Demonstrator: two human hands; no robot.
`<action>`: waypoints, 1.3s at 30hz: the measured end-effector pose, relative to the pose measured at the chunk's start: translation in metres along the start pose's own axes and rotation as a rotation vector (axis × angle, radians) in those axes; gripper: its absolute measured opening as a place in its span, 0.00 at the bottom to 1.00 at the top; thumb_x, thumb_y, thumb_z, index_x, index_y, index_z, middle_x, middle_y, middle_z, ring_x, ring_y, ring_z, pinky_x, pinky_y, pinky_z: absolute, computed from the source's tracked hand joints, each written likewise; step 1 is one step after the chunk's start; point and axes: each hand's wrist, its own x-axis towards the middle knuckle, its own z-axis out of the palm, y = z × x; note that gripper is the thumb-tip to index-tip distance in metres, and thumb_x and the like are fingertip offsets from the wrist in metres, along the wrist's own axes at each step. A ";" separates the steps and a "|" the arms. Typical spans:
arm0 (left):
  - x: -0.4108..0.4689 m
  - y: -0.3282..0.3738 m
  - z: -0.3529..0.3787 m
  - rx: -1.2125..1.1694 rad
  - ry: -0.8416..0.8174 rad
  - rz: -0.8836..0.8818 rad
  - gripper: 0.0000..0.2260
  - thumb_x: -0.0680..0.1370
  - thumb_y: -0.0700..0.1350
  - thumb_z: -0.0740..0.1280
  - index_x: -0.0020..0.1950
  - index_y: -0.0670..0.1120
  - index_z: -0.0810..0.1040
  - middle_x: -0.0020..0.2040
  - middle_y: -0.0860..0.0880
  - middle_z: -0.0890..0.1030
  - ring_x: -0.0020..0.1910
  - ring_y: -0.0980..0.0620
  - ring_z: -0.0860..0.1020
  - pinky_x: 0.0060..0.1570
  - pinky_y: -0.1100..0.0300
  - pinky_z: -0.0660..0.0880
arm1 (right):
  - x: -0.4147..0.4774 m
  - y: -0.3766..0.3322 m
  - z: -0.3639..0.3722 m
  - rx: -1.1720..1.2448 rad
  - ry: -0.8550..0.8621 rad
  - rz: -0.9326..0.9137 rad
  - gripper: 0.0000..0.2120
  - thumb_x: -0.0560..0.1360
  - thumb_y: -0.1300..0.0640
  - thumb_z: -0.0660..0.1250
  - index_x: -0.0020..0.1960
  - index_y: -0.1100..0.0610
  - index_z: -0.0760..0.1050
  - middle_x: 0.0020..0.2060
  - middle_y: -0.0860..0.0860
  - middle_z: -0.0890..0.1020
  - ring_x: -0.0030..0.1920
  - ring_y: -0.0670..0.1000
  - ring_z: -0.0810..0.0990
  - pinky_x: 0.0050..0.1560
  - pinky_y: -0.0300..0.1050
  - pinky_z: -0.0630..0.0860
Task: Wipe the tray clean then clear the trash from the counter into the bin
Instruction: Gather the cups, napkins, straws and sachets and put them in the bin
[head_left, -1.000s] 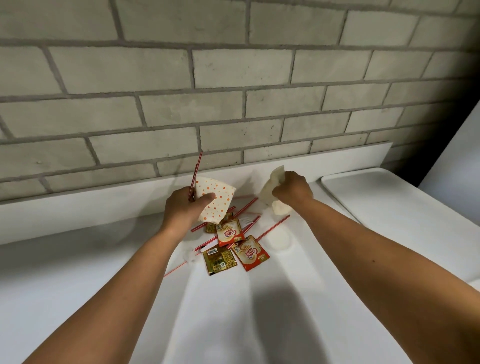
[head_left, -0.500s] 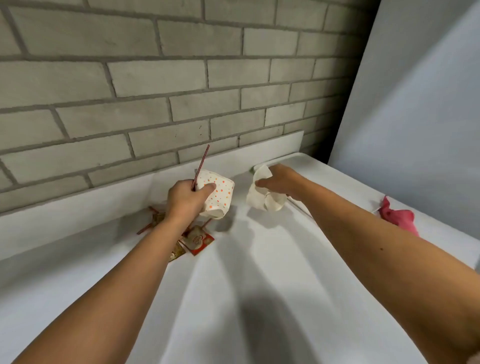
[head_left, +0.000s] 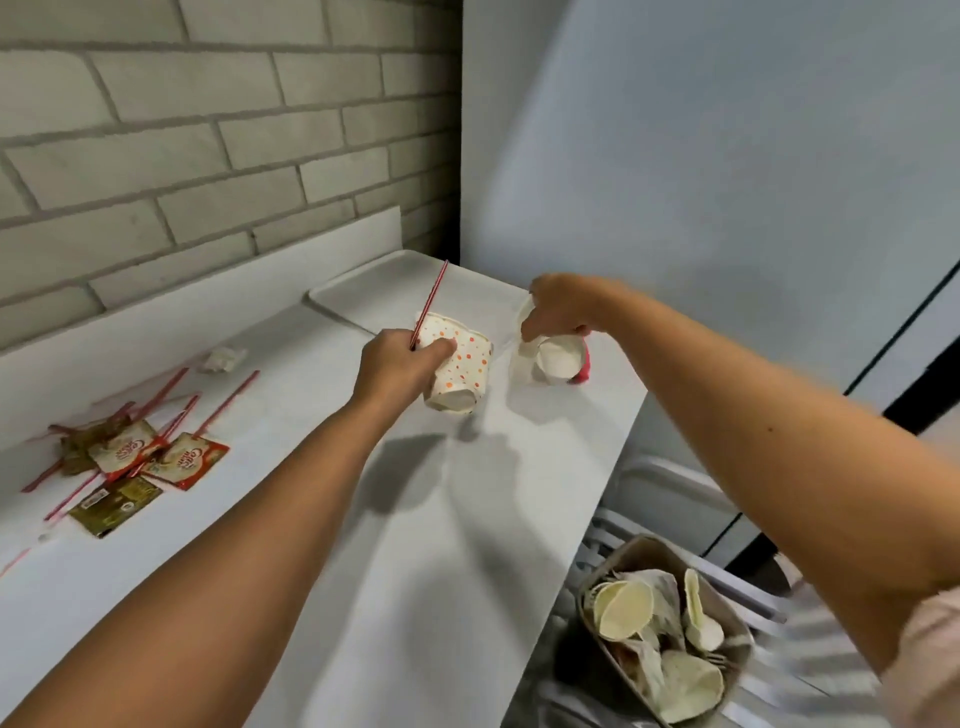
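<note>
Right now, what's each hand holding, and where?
Left hand: dotted cup by its side, plus red stirrer. Right hand: white cup, pinched at its edge.

Grey brick wall (head_left: 208, 156) at the back with pale mortar lines and a white upstand (head_left: 208, 291) along its foot. White counter (head_left: 415, 545) butts against it. Past its right edge are white slatted bars (head_left: 670, 480), lower down and blurred. Right side is a flat blue-grey panel (head_left: 701, 182) meeting the brick at a shadowed corner, with a dark gap (head_left: 919, 395) further right. Soft shadows on the counter top.
</note>
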 end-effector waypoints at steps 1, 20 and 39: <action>-0.004 0.006 0.012 0.005 -0.025 0.003 0.12 0.74 0.47 0.67 0.49 0.39 0.81 0.45 0.46 0.80 0.45 0.47 0.78 0.38 0.59 0.71 | -0.004 0.013 0.000 0.001 -0.008 0.017 0.15 0.73 0.55 0.67 0.56 0.61 0.73 0.40 0.54 0.75 0.34 0.54 0.73 0.30 0.40 0.66; -0.103 0.046 0.201 0.179 -0.232 -0.026 0.14 0.75 0.48 0.67 0.53 0.39 0.80 0.52 0.42 0.82 0.45 0.48 0.79 0.34 0.61 0.71 | -0.040 0.249 0.156 0.250 -0.091 0.280 0.23 0.70 0.57 0.72 0.62 0.61 0.70 0.59 0.58 0.77 0.58 0.58 0.77 0.53 0.47 0.74; -0.147 0.011 0.244 0.211 -0.252 -0.185 0.17 0.77 0.50 0.66 0.63 0.43 0.75 0.58 0.44 0.80 0.50 0.50 0.79 0.31 0.69 0.68 | -0.039 0.267 0.173 1.210 -0.616 -0.069 0.13 0.80 0.48 0.56 0.58 0.53 0.73 0.51 0.52 0.80 0.52 0.51 0.79 0.47 0.44 0.79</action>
